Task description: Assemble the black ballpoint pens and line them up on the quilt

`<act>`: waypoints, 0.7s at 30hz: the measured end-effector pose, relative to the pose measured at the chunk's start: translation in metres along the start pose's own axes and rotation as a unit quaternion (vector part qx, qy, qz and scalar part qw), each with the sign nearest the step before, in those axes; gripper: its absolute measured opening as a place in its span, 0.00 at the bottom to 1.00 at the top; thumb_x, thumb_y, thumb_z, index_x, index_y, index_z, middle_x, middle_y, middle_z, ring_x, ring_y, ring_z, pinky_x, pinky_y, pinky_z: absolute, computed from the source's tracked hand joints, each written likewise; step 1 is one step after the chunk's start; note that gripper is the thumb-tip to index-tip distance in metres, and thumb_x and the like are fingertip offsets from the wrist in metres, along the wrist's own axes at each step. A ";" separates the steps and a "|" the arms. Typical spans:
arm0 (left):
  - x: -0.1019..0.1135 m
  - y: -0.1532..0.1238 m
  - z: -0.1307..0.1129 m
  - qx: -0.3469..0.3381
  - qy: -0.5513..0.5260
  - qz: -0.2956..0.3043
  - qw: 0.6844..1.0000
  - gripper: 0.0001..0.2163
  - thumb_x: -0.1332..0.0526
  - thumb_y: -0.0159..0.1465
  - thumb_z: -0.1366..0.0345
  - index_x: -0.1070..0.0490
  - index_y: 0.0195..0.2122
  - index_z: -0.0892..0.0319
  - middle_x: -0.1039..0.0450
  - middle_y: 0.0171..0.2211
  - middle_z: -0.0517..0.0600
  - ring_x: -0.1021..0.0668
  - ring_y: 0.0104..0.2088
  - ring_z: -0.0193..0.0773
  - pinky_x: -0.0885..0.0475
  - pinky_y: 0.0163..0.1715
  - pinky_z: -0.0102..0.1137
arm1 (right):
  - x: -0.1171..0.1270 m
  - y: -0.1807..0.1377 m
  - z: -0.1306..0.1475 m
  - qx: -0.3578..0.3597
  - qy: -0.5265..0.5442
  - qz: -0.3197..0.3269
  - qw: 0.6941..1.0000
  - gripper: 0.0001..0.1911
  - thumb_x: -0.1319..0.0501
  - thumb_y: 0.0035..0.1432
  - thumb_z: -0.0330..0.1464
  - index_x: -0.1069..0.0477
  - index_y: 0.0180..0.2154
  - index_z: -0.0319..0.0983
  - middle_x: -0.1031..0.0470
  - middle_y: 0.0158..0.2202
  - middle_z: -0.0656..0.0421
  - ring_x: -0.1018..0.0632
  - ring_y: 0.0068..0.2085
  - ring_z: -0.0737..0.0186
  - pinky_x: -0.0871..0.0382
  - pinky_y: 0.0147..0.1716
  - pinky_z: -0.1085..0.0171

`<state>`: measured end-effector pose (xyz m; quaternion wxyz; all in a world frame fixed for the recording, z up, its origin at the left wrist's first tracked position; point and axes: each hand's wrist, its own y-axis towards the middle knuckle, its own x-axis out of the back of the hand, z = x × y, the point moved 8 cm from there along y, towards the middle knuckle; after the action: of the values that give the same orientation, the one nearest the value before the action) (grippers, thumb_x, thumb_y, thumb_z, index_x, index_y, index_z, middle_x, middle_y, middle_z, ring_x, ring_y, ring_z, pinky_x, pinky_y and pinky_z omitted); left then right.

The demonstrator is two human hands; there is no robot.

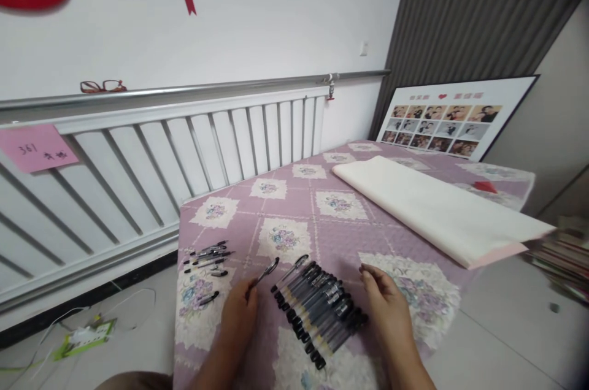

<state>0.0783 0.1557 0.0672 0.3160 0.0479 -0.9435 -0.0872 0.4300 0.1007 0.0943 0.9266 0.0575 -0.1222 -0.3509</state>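
Note:
A pen point(269, 268) with a black cap sticks up and to the right out of my left hand point(241, 309), which is closed on its lower end. Just right of that hand, a slanting row of several clear-barrelled pens point(317, 301) with black caps and ends lies side by side on the tablecloth. My right hand point(389, 301) rests close to the row's right side, its fingers loosely stretched and holding nothing. Left of my left hand lie a few loose dark pen parts point(209, 257) and a separate pen cap point(210, 298).
A purple flowered tablecloth point(294, 203) covers the table. A folded white sheet point(427, 206) lies at the right, with a small red item point(485, 187) beyond it. A white radiator point(207, 145) runs along the wall. A photo board point(455, 117) leans behind; a power strip point(87, 340) lies on the floor.

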 end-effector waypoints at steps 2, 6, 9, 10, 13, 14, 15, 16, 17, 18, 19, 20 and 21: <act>-0.013 0.012 -0.012 -0.015 0.036 0.009 0.999 0.14 0.47 0.59 0.65 0.27 0.43 0.58 0.25 0.42 0.51 0.26 0.44 0.42 0.34 0.48 0.38 | 0.000 0.004 -0.002 -0.005 0.004 -0.001 1.000 0.19 0.42 0.51 0.44 0.28 0.39 0.39 0.24 0.40 0.53 0.25 0.43 0.53 0.35 0.47 0.54; -0.036 0.028 -0.026 -0.016 0.103 0.031 0.994 0.13 0.46 0.59 0.66 0.27 0.43 0.57 0.25 0.42 0.51 0.26 0.44 0.41 0.35 0.47 0.35 | -0.010 0.011 -0.004 -0.006 0.027 0.016 0.999 0.18 0.42 0.51 0.44 0.27 0.39 0.40 0.23 0.40 0.53 0.24 0.40 0.55 0.32 0.44 0.55; -0.047 0.036 -0.032 -0.010 0.130 0.042 0.991 0.12 0.46 0.61 0.66 0.27 0.43 0.57 0.25 0.42 0.51 0.26 0.44 0.40 0.36 0.47 0.34 | -0.016 0.014 -0.001 -0.001 0.040 0.030 0.999 0.17 0.42 0.51 0.43 0.27 0.38 0.40 0.22 0.38 0.54 0.23 0.39 0.55 0.32 0.43 0.56; -0.050 0.038 -0.035 -0.013 0.136 0.046 0.990 0.12 0.46 0.61 0.66 0.27 0.43 0.56 0.25 0.42 0.50 0.26 0.44 0.40 0.36 0.47 0.34 | -0.017 0.015 0.000 0.000 0.043 0.034 0.998 0.16 0.42 0.51 0.43 0.27 0.38 0.40 0.22 0.38 0.54 0.23 0.39 0.55 0.31 0.43 0.57; -0.058 0.041 -0.043 -0.028 0.148 0.061 0.987 0.12 0.46 0.60 0.67 0.27 0.43 0.56 0.25 0.42 0.50 0.27 0.44 0.39 0.36 0.47 0.32 | -0.020 0.015 0.003 -0.003 0.051 0.044 0.998 0.16 0.42 0.51 0.43 0.27 0.38 0.40 0.22 0.37 0.55 0.23 0.38 0.56 0.31 0.42 0.57; -0.060 0.042 -0.045 -0.032 0.151 0.067 0.986 0.11 0.46 0.60 0.67 0.27 0.42 0.56 0.25 0.41 0.49 0.27 0.44 0.39 0.36 0.46 0.32 | -0.020 0.015 0.004 -0.005 0.054 0.047 0.997 0.16 0.42 0.52 0.43 0.27 0.38 0.40 0.22 0.37 0.55 0.23 0.38 0.56 0.31 0.41 0.57; -0.062 0.043 -0.046 -0.036 0.153 0.072 0.985 0.11 0.45 0.60 0.67 0.27 0.41 0.55 0.25 0.41 0.49 0.27 0.43 0.38 0.36 0.46 0.32 | -0.022 0.014 0.005 -0.008 0.058 0.052 0.997 0.16 0.42 0.52 0.43 0.27 0.38 0.40 0.22 0.37 0.55 0.23 0.37 0.56 0.31 0.41 0.58; -0.064 0.043 -0.047 -0.038 0.156 0.076 0.984 0.10 0.45 0.60 0.67 0.26 0.40 0.55 0.25 0.40 0.49 0.27 0.43 0.39 0.36 0.46 0.32 | -0.023 0.014 0.005 -0.010 0.061 0.056 0.996 0.16 0.42 0.52 0.43 0.27 0.38 0.40 0.23 0.37 0.55 0.23 0.37 0.56 0.31 0.41 0.58; -0.065 0.043 -0.047 -0.039 0.159 0.079 0.983 0.10 0.44 0.60 0.67 0.26 0.39 0.55 0.26 0.39 0.49 0.27 0.43 0.39 0.36 0.46 0.32 | -0.025 0.014 0.006 -0.010 0.065 0.062 0.996 0.16 0.42 0.52 0.43 0.27 0.38 0.40 0.23 0.37 0.55 0.23 0.37 0.57 0.31 0.40 0.58; -0.066 0.044 -0.047 -0.040 0.162 0.081 0.983 0.09 0.44 0.60 0.67 0.26 0.38 0.55 0.26 0.38 0.49 0.27 0.43 0.39 0.37 0.46 0.32 | -0.026 0.014 0.006 -0.009 0.068 0.066 0.995 0.15 0.42 0.52 0.42 0.27 0.38 0.40 0.23 0.36 0.55 0.23 0.37 0.57 0.31 0.41 0.58; -0.066 0.044 -0.047 -0.042 0.166 0.082 0.982 0.09 0.44 0.60 0.67 0.26 0.38 0.55 0.26 0.38 0.49 0.27 0.43 0.39 0.37 0.46 0.32 | -0.028 0.014 0.006 -0.007 0.072 0.071 0.995 0.15 0.42 0.52 0.42 0.27 0.38 0.40 0.23 0.36 0.55 0.23 0.37 0.57 0.31 0.41 0.58; -0.067 0.044 -0.046 -0.044 0.168 0.083 0.981 0.09 0.44 0.60 0.67 0.25 0.38 0.55 0.26 0.38 0.49 0.27 0.43 0.39 0.37 0.46 0.32 | -0.029 0.014 0.006 -0.005 0.074 0.073 0.995 0.15 0.42 0.52 0.42 0.27 0.38 0.40 0.22 0.37 0.55 0.23 0.38 0.57 0.31 0.41 0.58; -0.068 0.045 -0.046 -0.048 0.169 0.084 0.981 0.09 0.44 0.60 0.67 0.25 0.38 0.55 0.26 0.38 0.49 0.27 0.43 0.38 0.37 0.46 0.31 | -0.030 0.013 0.006 -0.002 0.076 0.074 0.994 0.15 0.42 0.53 0.42 0.27 0.38 0.40 0.22 0.37 0.55 0.23 0.38 0.57 0.31 0.42 0.58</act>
<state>0.1586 0.2032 0.0723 0.4793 -0.0326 -0.8718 -0.0958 0.4150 0.1305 0.0975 0.9568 0.0726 -0.0542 -0.2763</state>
